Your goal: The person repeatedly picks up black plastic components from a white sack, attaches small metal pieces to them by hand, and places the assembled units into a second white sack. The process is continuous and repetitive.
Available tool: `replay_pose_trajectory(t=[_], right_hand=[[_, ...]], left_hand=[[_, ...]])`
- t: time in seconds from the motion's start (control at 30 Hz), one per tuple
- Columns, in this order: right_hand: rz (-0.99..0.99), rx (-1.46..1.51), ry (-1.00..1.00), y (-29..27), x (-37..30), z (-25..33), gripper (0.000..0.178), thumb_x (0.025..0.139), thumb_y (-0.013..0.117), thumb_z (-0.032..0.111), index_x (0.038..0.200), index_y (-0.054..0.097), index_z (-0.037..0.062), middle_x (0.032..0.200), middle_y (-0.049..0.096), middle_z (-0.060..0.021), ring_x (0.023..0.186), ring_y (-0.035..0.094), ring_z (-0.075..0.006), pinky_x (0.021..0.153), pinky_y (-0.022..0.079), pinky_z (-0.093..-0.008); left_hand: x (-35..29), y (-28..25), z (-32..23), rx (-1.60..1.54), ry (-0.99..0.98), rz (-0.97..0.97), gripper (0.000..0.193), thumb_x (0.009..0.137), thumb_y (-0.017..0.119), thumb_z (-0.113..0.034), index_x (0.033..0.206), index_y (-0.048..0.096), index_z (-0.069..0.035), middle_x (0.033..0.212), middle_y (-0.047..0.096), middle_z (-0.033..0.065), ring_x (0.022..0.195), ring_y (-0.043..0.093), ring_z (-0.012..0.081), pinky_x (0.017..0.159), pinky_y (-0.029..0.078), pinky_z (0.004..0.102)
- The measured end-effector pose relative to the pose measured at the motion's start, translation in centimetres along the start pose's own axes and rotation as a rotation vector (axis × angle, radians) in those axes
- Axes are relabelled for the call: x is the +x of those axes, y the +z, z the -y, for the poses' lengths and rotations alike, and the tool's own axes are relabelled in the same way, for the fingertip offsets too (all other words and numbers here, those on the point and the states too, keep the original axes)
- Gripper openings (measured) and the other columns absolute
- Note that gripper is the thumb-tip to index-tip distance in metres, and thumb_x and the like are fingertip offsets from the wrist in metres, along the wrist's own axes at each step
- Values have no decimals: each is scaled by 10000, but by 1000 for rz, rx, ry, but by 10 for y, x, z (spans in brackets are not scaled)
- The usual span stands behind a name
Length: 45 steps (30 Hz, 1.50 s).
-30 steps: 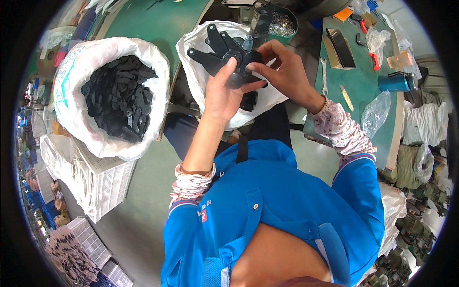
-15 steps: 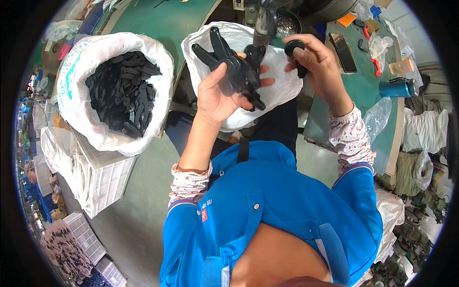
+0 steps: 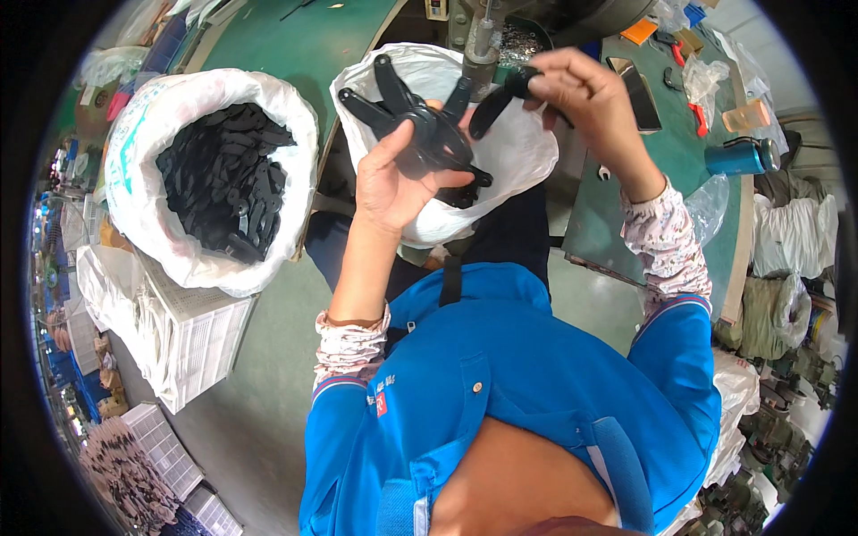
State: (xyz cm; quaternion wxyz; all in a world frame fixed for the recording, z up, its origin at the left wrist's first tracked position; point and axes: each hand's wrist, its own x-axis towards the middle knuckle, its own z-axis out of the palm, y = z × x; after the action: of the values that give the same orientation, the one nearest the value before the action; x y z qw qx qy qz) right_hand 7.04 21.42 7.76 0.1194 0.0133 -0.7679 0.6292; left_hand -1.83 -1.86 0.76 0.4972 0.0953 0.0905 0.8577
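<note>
Evidently the parts are being handled singly: the left hand [image 3: 391, 189] curls round a fan of black arm-shaped parts [image 3: 433, 138], thumb pressed against them, while the right hand [image 3: 590, 94] pinches a dark part [image 3: 493, 108], its tip so near the bunch that I cannot tell whether they touch. The next move, I judge, calls for a steady left grip and a right hand kept clear of the metal spindle [image 3: 483, 46] just beyond. Below, the white bag's [image 3: 529, 152] mouth leaves open room, the green table's [image 3: 603, 214] edge lying off right.
</note>
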Motion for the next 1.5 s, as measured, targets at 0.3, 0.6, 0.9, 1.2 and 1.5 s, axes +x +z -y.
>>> replay_pose_trajectory(t=[0.3,0.6,0.9,1.2,1.5], right_hand=[[-152,162,104,-6,73,47,271,933,568,125,1142,575,-48,694,645,-72,432,518,-97,382,384,-209],[0,92,249,-17,72,-9,322,944,584,209,1223,579,50,889,649,-35,640,573,-63,515,441,-209],[183,-488,-169,41,7,-17,488,838,717,234,1269,560,67,1042,660,-80,897,626,-124,734,510,-246],[457,-488,-364,37,17,-11,316,854,667,140,1165,645,91,993,648,-74,864,610,-140,762,507,-276],[421,-52,74,23,18,2,219,929,576,107,1126,660,65,980,653,-27,742,603,-68,548,503,-200]], left_hand=[[1,6,3,353,30,-177,416,911,589,-272,1208,486,0,1211,559,245,1035,621,368,678,613,465],[-2,22,5,747,-25,-302,425,835,679,-257,1139,535,2,1009,652,150,824,685,222,438,519,279],[-3,15,16,1059,-215,-305,344,798,719,-167,1071,583,-7,894,652,70,774,664,139,399,473,243],[-1,22,15,1192,-354,-235,335,740,752,-123,1034,620,-31,904,657,50,729,634,126,466,506,243],[-11,7,16,743,-159,-90,600,751,704,-74,1297,462,-18,1061,613,106,871,642,176,580,567,280]])
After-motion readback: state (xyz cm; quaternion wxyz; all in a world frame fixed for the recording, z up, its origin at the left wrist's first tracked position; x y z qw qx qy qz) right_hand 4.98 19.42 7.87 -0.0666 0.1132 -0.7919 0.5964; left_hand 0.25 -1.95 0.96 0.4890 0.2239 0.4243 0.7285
